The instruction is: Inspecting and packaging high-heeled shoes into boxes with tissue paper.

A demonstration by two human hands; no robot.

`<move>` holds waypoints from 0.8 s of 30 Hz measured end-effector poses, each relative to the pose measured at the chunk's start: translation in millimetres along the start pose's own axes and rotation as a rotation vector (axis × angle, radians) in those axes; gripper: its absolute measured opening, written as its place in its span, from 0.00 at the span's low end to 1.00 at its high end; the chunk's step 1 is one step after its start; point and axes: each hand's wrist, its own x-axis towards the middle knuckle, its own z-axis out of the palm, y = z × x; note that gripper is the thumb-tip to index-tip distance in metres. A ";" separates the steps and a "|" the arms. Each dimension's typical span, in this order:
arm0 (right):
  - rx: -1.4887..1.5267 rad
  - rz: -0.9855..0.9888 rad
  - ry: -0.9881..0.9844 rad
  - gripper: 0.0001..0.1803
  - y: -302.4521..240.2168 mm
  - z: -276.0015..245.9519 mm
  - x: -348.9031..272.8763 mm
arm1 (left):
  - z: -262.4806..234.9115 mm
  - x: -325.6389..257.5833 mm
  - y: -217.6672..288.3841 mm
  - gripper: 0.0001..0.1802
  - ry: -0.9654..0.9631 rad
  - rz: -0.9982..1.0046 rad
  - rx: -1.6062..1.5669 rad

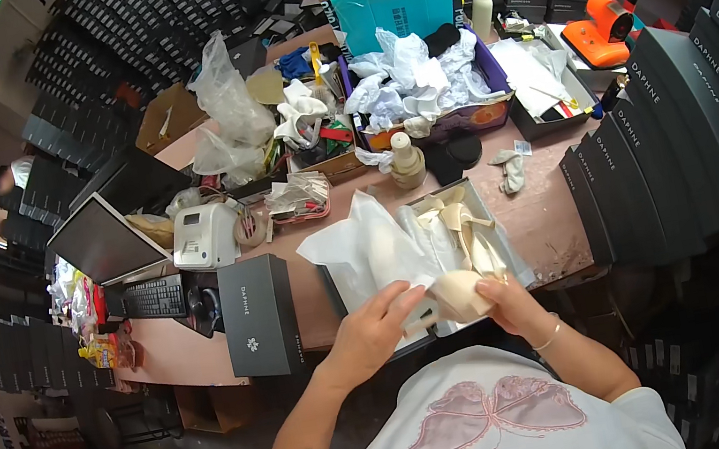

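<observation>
My right hand (516,305) grips a cream high-heeled shoe (459,297) over the near side of an open shoebox. My left hand (373,329) reaches in from the left, fingers stretched out and apart, close to the shoe and beside the white tissue paper (373,246); exact contact is hard to make out. The tissue stands up crumpled over the box's left part and hides what lies under it. Inside the box's right part lies a second cream shoe (480,247) with straps, against a translucent wrapping (423,235).
A closed dark shoebox (259,317) stands left of the work. Dark shoeboxes (682,132) line the right side. Behind are a beige bottle (407,162), a purple box of crumpled paper (492,107), a white label printer (205,237), a keyboard (155,298) and an orange tape dispenser (599,34).
</observation>
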 end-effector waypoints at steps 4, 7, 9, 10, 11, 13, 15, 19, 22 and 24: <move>0.254 -0.046 0.036 0.30 -23.9 -8.4 -11.8 | 49.9 -33.1 -53.8 0.24 0.198 -0.496 0.004; 0.315 0.027 0.006 0.34 -26.5 -31.1 -23.6 | 118.6 -63.0 -87.4 0.20 0.188 -0.988 -0.625; 0.414 0.079 -0.034 0.35 -14.6 -46.8 -25.8 | 139.3 -40.0 -61.5 0.16 0.702 -1.052 -1.625; 0.472 0.082 -0.036 0.35 -8.2 -50.3 -29.1 | 136.6 -22.5 -51.0 0.15 0.791 -0.988 -1.608; 0.527 0.080 -0.044 0.36 -3.7 -52.1 -31.3 | 133.6 -2.2 -44.8 0.14 0.881 -0.916 -1.587; 0.609 0.082 -0.059 0.38 2.3 -52.7 -33.5 | 120.6 23.2 -38.5 0.11 0.935 -0.734 -1.428; 0.639 0.073 -0.087 0.39 2.7 -52.6 -38.0 | 109.0 39.9 -33.9 0.14 0.832 -0.567 -1.156; 0.656 0.019 -0.185 0.39 0.2 -61.6 -43.5 | 81.8 52.2 -2.0 0.15 0.448 -0.491 -0.829; 0.625 -0.016 -0.027 0.39 -18.8 -43.1 -49.7 | 60.2 50.9 35.8 0.18 0.313 -0.172 -0.389; 0.541 -0.083 0.149 0.37 -41.0 -0.5 -59.2 | 46.1 52.7 58.4 0.20 0.303 0.140 -0.294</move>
